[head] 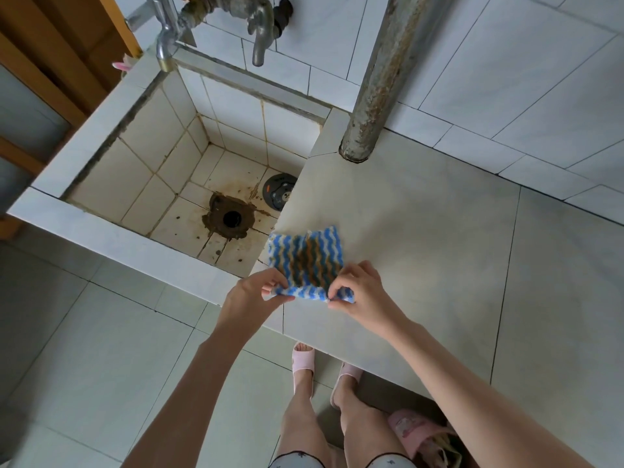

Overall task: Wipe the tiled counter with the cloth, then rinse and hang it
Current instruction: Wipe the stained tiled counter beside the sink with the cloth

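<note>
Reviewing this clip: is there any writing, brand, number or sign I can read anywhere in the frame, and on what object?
Nothing here can be read.
Round grey drain plug in the sink: small marks and an orange spot on top, too blurred to read.
Striped cloth, pinched by left hand and right hand: pattern only, no label showing.
Taps, pipe, counter: no text visible.

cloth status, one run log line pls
cloth: stained, flat on counter corner by sink | left hand: pinching near edge | right hand: pinching near edge | rinse: not yet
</note>
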